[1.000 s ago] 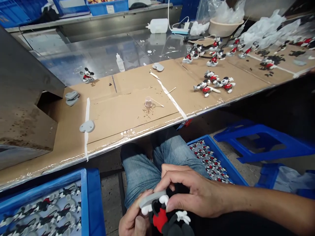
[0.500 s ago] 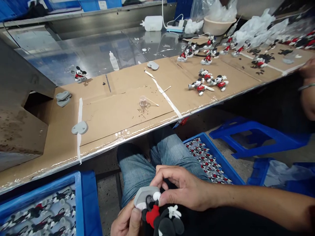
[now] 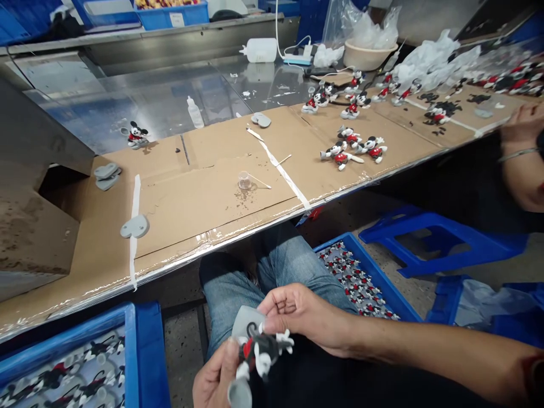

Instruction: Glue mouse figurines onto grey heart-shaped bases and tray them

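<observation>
Over my lap, my left hand (image 3: 217, 371) and my right hand (image 3: 300, 317) hold one mouse figurine (image 3: 259, 352) between them. It has a black head and tail, red clothing, white gloves and a grey cup-like piece at the lower end. A grey base plate (image 3: 245, 318) is attached at its feet. My left thumb presses on the near side of the base and figure. My right thumb and fingers pinch the base's far right edge near the figure's feet.
On the cardboard-topped bench lie a grey heart-shaped base (image 3: 135, 226), a small clear cup (image 3: 244, 180) with a cotton swab, and several figurines (image 3: 351, 148). Blue crates of figurines stand left (image 3: 131, 351) and right (image 3: 361, 277). Another person's arm (image 3: 525, 153) rests at far right.
The figurine has been turned in my hands: its head has swung up and the grey cup-like piece now shows. My view has shifted slightly.
</observation>
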